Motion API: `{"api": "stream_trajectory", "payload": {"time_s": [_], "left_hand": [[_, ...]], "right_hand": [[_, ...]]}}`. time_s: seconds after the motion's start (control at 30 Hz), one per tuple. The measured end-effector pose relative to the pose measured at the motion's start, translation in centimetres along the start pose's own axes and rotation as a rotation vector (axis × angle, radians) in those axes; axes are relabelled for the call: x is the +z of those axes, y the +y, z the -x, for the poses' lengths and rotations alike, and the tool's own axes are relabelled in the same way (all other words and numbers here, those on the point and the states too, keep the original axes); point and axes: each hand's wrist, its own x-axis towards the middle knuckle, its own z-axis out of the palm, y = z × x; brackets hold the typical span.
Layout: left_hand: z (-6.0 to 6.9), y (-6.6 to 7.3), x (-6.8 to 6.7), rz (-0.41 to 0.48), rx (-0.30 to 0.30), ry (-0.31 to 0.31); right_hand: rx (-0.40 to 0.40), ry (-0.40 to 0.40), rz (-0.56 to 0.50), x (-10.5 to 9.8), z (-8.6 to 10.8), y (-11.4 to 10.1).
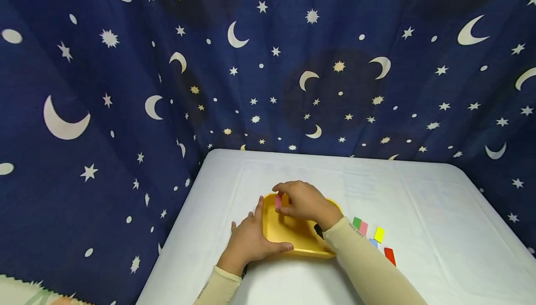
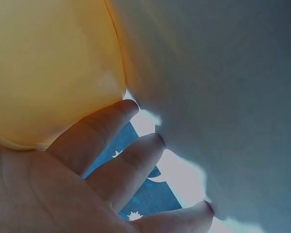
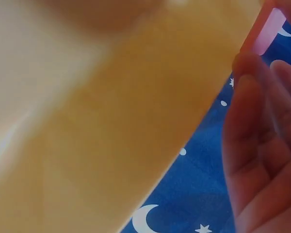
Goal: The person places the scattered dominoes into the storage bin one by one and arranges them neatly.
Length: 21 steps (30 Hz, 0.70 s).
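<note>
A yellow tray (image 1: 303, 237) stands on the white table. My right hand (image 1: 307, 202) is over its far left part and pinches a small pink block (image 1: 278, 202) between thumb and fingertips. The same pink block (image 3: 270, 30) shows at the top right of the right wrist view. A bit of red shows beneath the right hand, too hidden to make out. At the tray's near left corner, my left hand (image 1: 249, 242) lies along the outer wall, its thumb on the front rim. In the left wrist view its fingers (image 2: 128, 167) are spread and extended beside the yellow wall.
Right of the tray lie several small flat blocks: green (image 1: 357, 222), pink (image 1: 363, 228), yellow (image 1: 379, 234), blue (image 1: 373, 242) and red (image 1: 390, 255). Some are partly behind the right sleeve (image 1: 368, 263). A dark blue curtain (image 1: 284, 86) with moons and stars hangs behind the table.
</note>
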Motion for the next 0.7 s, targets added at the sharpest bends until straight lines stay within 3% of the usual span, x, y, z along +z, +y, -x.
{"api": "stream_trajectory", "payload": {"time_s": [0.7], "left_hand": [[0.0,0.0,0.0,0.008,0.014,0.027]], "right_hand": [[-0.008,-0.095,0.024,2.2,-1.4,-0.9]]}}
